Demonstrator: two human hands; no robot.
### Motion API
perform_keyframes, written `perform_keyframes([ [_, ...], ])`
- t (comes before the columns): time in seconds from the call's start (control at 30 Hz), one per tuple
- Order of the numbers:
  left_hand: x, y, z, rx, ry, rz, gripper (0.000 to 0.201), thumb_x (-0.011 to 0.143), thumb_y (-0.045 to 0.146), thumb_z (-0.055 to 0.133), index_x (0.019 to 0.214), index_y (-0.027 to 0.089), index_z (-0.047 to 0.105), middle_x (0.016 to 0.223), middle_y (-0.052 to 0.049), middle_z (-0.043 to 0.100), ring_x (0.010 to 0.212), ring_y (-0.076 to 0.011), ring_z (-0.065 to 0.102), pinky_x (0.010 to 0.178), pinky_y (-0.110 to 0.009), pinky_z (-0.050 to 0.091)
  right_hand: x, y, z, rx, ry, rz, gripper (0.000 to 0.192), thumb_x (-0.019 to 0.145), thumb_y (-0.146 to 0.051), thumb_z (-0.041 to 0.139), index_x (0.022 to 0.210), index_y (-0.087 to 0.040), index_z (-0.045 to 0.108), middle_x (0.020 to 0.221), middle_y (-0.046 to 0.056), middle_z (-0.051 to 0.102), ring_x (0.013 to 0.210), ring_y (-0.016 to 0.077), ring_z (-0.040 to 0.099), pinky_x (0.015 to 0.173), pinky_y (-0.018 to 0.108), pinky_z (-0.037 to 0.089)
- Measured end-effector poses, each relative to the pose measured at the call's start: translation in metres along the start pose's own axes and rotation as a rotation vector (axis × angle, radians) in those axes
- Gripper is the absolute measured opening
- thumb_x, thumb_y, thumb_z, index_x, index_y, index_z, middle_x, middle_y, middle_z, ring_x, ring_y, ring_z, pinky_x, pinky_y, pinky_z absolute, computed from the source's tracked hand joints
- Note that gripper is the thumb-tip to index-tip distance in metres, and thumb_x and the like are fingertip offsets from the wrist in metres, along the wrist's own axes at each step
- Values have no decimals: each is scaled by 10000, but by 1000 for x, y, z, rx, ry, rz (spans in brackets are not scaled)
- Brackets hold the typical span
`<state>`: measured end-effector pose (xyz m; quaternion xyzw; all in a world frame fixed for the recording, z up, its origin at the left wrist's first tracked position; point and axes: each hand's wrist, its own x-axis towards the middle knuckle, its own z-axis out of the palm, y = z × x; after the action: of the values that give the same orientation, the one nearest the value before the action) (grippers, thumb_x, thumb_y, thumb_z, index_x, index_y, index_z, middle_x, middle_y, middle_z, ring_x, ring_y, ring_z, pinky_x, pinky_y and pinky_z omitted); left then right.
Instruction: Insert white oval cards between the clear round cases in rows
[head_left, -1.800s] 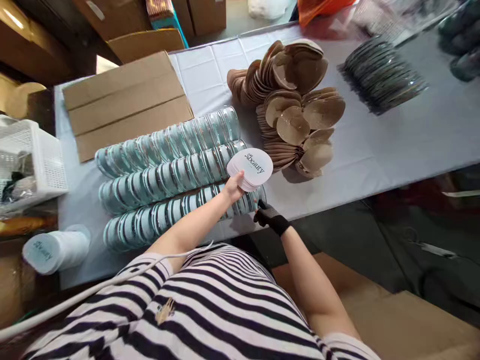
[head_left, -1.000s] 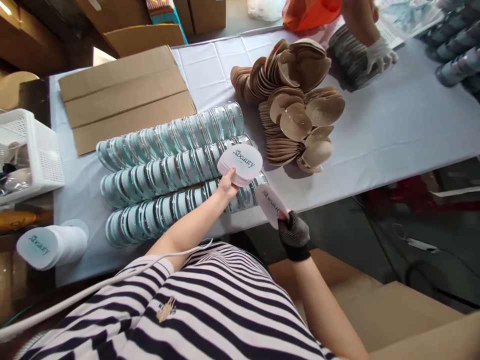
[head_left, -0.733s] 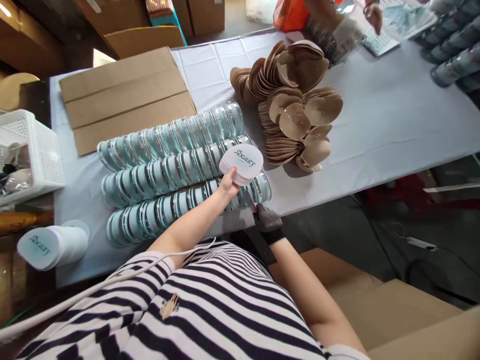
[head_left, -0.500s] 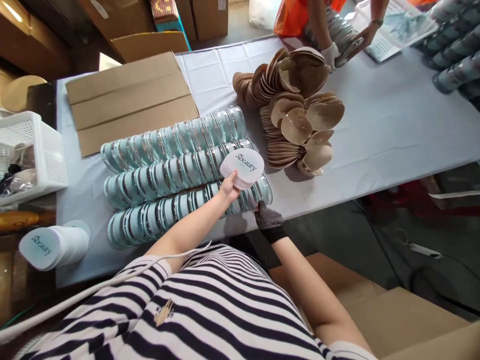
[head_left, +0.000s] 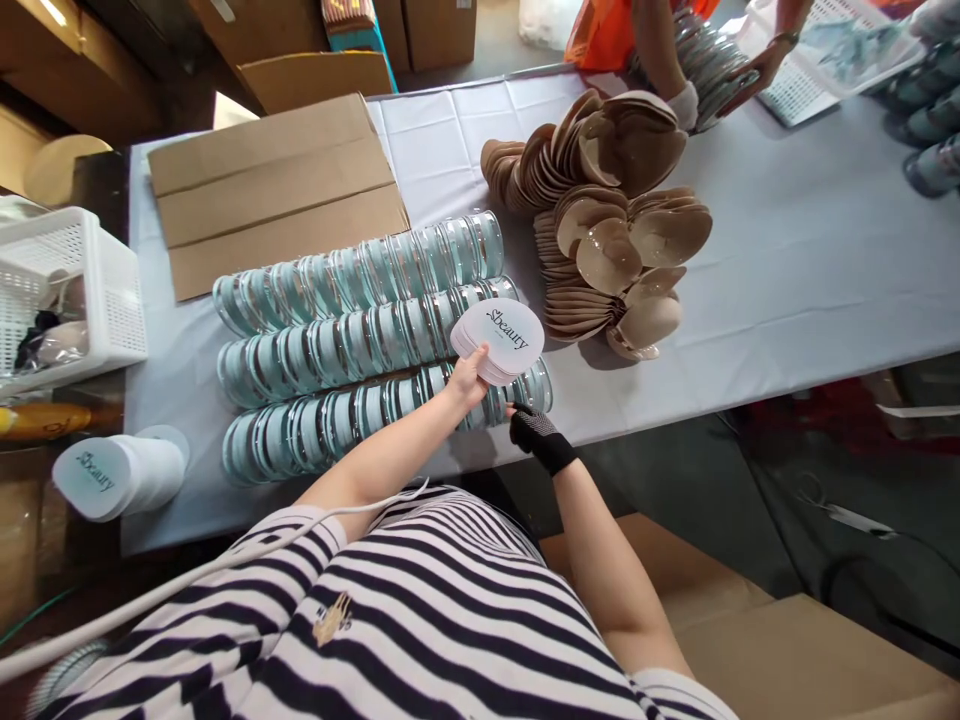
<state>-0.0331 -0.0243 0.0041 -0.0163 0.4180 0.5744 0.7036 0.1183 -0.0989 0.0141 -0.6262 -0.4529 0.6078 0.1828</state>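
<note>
A: Fig., head view. Where do the hands sit rel. to the table edge?

B: Both at the near edge of the table [head_left: 787,290]. Left hand [head_left: 469,380] is closed around the lower rim of a fanned stack of white "Sbeauty" cards [head_left: 501,340], thumb on top, fingers beneath; the stack hovers over the right end of the near row of clear lidded cases [head_left: 375,415]. Right hand [head_left: 534,432], in a dark glove, sits just off the edge, fingers curled in at the last case of that row; whether it grips anything cannot be told.

A: Open room?

B: Bare cloth to the right of the hands, running along the near edge to the frame's right side. Left is crowded: three rows of cases, w/ a flat cardboard sheet [head_left: 274,195] behind them. Far of the cards lies a heap of tan round pads [head_left: 611,220], near but not touching. A white basket [head_left: 82,285] and a white card roll [head_left: 120,475] stand beyond the left end.

A: Change vs. 1.0 s ago?

B: Then the gloved hand was off the table, holding one card clear of the edge; now it's back at the row end w/ no card visible. Left hand and stack barely shifted. At the far right, another person's hands [head_left: 720,85] now hold a dark stack beside a second basket [head_left: 832,60].
</note>
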Motion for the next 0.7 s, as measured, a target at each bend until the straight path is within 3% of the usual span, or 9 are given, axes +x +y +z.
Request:
perform_keyframes([
  [0.07, -3, -1, 1, 7, -9, 22, 368, 783, 165, 744, 1143, 166, 672, 1208, -105, 711, 1251, -282, 593, 1105, -468, 445, 8, -15, -15, -135, 328, -117, 433, 909, -451, 446, 1159, -144, 621, 762, 67, 681, 676, 185, 628, 657, 302, 530],
  [0.13, -8, -1, 1, 27, -25, 33, 361, 770, 155, 752, 1124, 155, 681, 1175, -107, 724, 1231, -285, 608, 1109, -468, 438, 18, -32, -27, -268, 618, -294, 528, 931, -482, 378, 1290, -139, 556, 1109, 152, 682, 1016, 234, 639, 884, 373, 518],
  [0.2, -16, -1, -1, 51, -45, 40, 335, 766, 152, 753, 1095, 141, 692, 1138, -111, 736, 1196, -293, 629, 1106, -483, 435, 25, -47, -29, -397, 708, -440, 577, 933, -495, 366, 1361, -133, 506, 1330, 180, 584, 1252, 259, 526, 1045, 423, 431],
  [0.27, -23, 0, -4, 76, -45, 57, 316, 761, 144, 756, 1072, 139, 700, 1088, -109, 750, 1154, -298, 653, 1095, -499, 439, 25, -57, -20, -533, 694, -538, 567, 923, -496, 408, 1347, -139, 526, 1389, 180, 540, 1324, 273, 459, 1102, 446, 375],
  [0.33, -29, 2, -7, 99, -24, 66, 300, 759, 141, 760, 1053, 145, 704, 1043, -103, 760, 1126, -298, 667, 1087, -506, 445, 20, -60, -3, -599, 668, -580, 519, 933, -476, 405, 1303, -148, 565, 1331, 177, 584, 1263, 273, 514, 1061, 430, 415],
  [0.43, -31, 10, -13, 98, -6, 34, 263, 775, 164, 756, 1033, 154, 709, 1020, -98, 764, 1126, -293, 668, 1081, -497, 454, 2, -46, 17, -569, 718, -430, 512, 955, -455, 343, 1215, -106, 613, 1090, 202, 684, 1001, 279, 651, 835, 372, 522],
  [0.53, -26, 25, -20, 31, 12, 48, 274, 794, 176, 744, 1065, 171, 703, 1079, -81, 755, 1170, -267, 648, 1086, -450, 463, -35, -13, 20, -630, 823, -255, 539, 947, -486, 358, 1124, -69, 649, 929, 221, 699, 830, 298, 675, 682, 356, 513],
  [0.6, -21, 35, -25, -17, 43, 63, 277, 818, 176, 721, 1094, 177, 694, 1131, -74, 743, 1211, -254, 624, 1090, -426, 466, -63, 12, 19, -778, 712, -262, 488, 938, -475, 390, 1055, -97, 676, 850, 190, 704, 744, 278, 672, 636, 335, 492],
  [0.7, -16, 43, -30, -57, 62, 39, 264, 851, 192, 691, 1114, 166, 686, 1202, -87, 716, 1260, -258, 589, 1090, -420, 471, -90, 38, 27, -974, 421, -296, 376, 945, -385, 392, 1012, -160, 686, 796, 124, 716, 675, 224, 664, 602, 284, 451],
])
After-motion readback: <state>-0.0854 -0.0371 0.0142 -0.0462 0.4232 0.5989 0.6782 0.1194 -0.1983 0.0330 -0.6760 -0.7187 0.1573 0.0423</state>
